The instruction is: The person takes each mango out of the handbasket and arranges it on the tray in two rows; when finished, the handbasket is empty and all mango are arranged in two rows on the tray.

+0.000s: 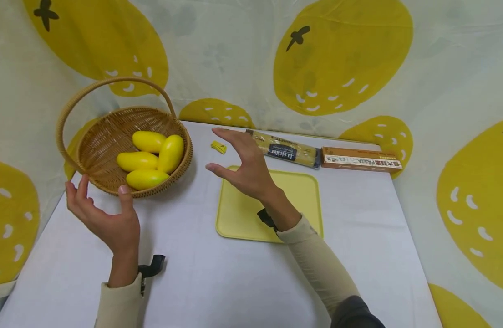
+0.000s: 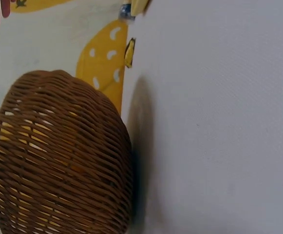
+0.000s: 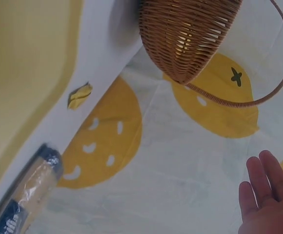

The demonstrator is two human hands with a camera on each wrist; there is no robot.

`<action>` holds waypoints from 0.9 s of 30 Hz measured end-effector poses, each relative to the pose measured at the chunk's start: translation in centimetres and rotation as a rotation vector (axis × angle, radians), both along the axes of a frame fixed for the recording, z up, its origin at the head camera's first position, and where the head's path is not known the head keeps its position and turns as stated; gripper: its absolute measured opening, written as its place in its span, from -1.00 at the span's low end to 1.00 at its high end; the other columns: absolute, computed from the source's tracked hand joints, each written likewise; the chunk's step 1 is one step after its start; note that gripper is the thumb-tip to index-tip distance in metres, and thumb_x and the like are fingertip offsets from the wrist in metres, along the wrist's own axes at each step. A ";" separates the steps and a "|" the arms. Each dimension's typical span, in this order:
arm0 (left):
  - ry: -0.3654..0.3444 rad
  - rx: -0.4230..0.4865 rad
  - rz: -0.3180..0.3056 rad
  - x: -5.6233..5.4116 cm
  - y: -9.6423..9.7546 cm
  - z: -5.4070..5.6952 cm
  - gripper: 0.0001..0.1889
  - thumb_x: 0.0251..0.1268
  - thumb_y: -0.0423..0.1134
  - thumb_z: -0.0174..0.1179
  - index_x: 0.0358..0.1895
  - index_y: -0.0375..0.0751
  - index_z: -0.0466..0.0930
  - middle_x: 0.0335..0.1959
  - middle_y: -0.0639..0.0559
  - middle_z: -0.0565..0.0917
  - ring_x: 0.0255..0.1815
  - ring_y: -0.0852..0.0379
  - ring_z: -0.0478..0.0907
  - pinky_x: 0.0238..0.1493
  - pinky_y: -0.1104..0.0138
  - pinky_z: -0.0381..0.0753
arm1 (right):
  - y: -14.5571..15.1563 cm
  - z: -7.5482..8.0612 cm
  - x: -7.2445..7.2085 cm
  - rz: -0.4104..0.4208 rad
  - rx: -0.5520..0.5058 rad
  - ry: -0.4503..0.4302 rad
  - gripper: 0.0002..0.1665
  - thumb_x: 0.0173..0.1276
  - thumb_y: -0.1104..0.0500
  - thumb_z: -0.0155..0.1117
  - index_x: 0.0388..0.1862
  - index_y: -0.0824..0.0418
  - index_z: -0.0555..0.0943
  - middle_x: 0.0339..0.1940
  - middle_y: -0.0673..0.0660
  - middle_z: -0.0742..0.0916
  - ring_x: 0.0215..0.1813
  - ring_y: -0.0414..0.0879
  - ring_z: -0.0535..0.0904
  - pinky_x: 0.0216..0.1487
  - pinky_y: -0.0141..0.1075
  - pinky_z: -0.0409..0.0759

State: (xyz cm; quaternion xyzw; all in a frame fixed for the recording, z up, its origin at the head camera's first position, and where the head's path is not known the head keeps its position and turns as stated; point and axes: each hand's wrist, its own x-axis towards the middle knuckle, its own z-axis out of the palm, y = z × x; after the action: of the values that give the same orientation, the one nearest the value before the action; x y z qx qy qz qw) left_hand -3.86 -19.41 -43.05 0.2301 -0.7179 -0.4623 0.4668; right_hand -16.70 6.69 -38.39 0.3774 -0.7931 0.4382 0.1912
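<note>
A wicker basket [image 1: 130, 114] with a tall arched handle stands at the left of the table, holding several yellow mangoes [image 1: 142, 161]. My left hand [image 1: 108, 223] is at the basket's near side, thumb and fingers spread apart; I cannot tell whether the fingertips touch the rim. The left wrist view has the basket's woven side [image 2: 63, 156] close up. Over the far part of a yellow tray [image 1: 243, 223] hovers my right hand [image 1: 249, 168], thumb and fingers apart with nothing between them. Its fingers [image 3: 263, 180] also appear in the right wrist view, clear of the basket.
A small yellow packet [image 1: 219, 146] lies between basket and tray. Behind the tray is a bag of spaghetti [image 1: 286, 149], with a brown and white pasta box [image 1: 359, 159] to its right. A fruit-printed curtain [image 1: 235, 54] hangs around the white table [image 1: 218, 282].
</note>
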 end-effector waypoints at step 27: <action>-0.097 0.244 -0.288 -1.5 -4.7 -4.4 -0.17 0.33 -0.29 0.35 0.63 0.02 0.18 0.63 -0.01 0.30 0.53 -0.12 0.42 0.36 0.26 0.58 | -7.0 -0.5 -3.6 0.180 0.195 -0.193 -0.19 0.34 -0.16 0.55 0.52 -0.04 0.55 0.47 -0.07 0.65 0.51 -0.15 0.46 0.57 -0.12 0.30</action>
State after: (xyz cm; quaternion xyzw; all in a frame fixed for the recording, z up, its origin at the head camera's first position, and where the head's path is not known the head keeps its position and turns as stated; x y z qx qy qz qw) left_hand -5.38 -24.11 -47.45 0.2019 -0.7039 -0.5961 0.3293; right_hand -20.28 -0.30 -38.93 0.4200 -0.8095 0.4087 0.0366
